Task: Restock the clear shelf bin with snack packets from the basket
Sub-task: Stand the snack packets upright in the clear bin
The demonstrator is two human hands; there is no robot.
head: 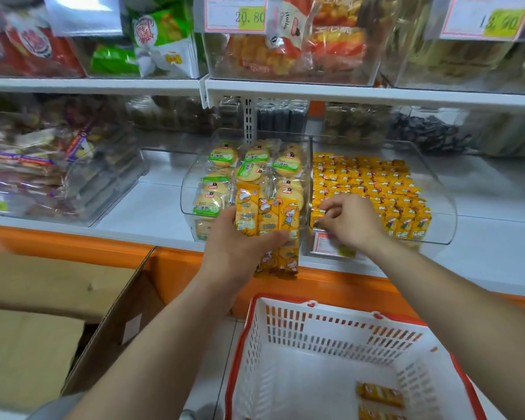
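Left hand (240,244) grips a bunch of orange snack packets (267,219), upright, in front of the biscuit bin (188,189). Right hand (353,222) reaches into the clear shelf bin (443,192), fingers curled, pinching one bin packet (317,221) at its near-left corner. Bin is filled with rows of stocked packets (373,180), same orange. White red-rimmed basket (285,334), near, holds two leftover packets (379,395) at its right. Cardboard box (43,292) far left.

a single wide-angle view from the person's head looks forward and down, close to the shelf (152,207), whose lines bow with the lens. the clear bin (444,207) sits just right of mid-frame, the basket (261,344) lies nearest at the bottom right, below the camera.
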